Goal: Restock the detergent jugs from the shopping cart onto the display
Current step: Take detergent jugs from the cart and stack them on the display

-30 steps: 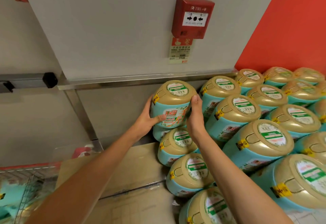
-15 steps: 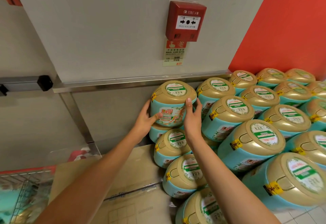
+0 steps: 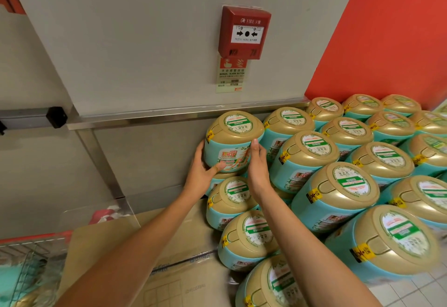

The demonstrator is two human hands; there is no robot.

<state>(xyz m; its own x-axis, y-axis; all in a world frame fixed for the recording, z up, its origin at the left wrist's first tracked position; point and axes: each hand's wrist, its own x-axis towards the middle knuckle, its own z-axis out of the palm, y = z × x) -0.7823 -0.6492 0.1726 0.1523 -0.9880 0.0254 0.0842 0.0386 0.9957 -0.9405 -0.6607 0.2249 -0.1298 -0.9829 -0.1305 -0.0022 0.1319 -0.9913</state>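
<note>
Clasped between both hands: a teal, round plastic detergent jug with a gold lid (image 3: 232, 147), topmost in the leftmost column of the display of matching gold-lidded teal jugs (image 3: 338, 185), close against the grey wall (image 3: 150, 156). At the jug's 9 o'clock, the left hand (image 3: 202, 173), grasping, thumb curled across the front label. At its 3 o'clock, the right hand (image 3: 258, 166), flat against the side, fingers nearly straight, tips at the lid's edge. At 7 o'clock in view, a red-rimmed wire shopping cart (image 3: 21, 256).

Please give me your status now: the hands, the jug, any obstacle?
Left hand grips jug, right hand presses its other side. Jug at top row's left end, below metal ledge. Neighbour jug close on right.
</note>
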